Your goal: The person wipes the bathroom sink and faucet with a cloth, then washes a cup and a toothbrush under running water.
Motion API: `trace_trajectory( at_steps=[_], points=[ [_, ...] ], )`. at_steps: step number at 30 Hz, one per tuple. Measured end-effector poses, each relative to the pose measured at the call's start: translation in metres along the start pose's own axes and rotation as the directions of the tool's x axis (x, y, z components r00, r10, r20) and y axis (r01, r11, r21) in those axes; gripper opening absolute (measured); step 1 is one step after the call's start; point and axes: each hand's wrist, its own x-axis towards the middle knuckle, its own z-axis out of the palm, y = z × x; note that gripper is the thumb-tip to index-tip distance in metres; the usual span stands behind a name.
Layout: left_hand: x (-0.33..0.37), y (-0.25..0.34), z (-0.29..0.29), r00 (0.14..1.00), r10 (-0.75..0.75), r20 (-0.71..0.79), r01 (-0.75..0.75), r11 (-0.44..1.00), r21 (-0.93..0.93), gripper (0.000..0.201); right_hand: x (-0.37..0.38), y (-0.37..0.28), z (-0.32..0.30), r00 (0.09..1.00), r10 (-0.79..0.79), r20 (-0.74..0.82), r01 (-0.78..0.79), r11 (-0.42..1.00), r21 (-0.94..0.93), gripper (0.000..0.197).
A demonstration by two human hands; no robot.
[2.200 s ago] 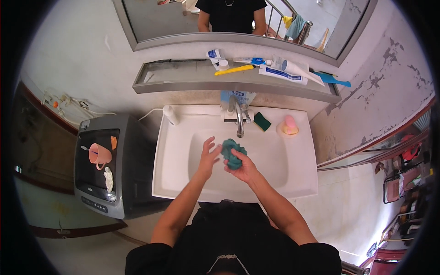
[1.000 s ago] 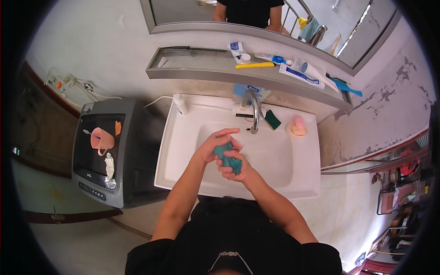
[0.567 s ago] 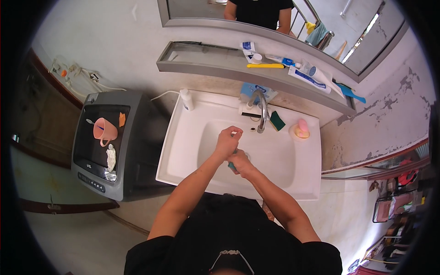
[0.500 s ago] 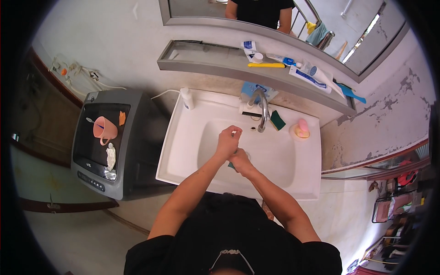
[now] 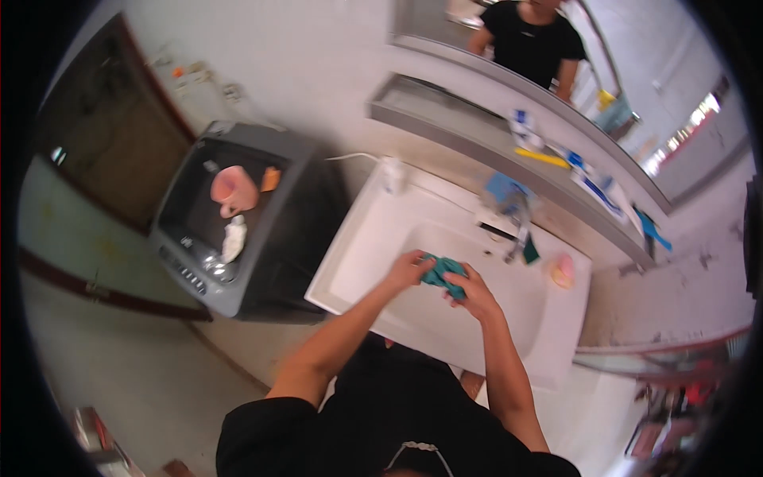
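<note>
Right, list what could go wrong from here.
The bunched green cloth, held between the left hand and right hand, might slip into the sink. Swung wide, the left hand could tip the white bottle at the sink's back-left corner. The yellow stick near the shelf's front edge might fall if bumped.

Hands now apart w/ more teal cloth showing btwn

The cloth is over the sink; faucet behind, washing machine left, a mug on its lid.
</note>
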Motion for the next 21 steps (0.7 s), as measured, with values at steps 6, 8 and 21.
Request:
trace_trajectory(
  at_steps=[6, 8, 21],
  points=[
    [-0.042, -0.01, -0.042, 0.81, 0.472, -0.347, -0.295, 0.841, 0.454, 0.021, 0.009, 0.04, 0.026, 0.972, -0.181, -0.151, 0.139, 0.958, -0.251, 0.029],
    [-0.056, -0.015, -0.08, 0.538, 0.637, -0.551, -0.379, 0.767, 0.517, 0.018, 0.012, 0.046, 0.049, 0.968, -0.238, -0.079, 0.201, 0.926, -0.319, 0.032],
    [-0.11, -0.019, -0.313, 0.32, 0.074, -0.944, -0.518, 0.848, -0.11, 0.029, 0.031, 0.058, 0.12, 0.879, -0.231, 0.418, 0.451, 0.113, -0.885, 0.041]
  ],
)
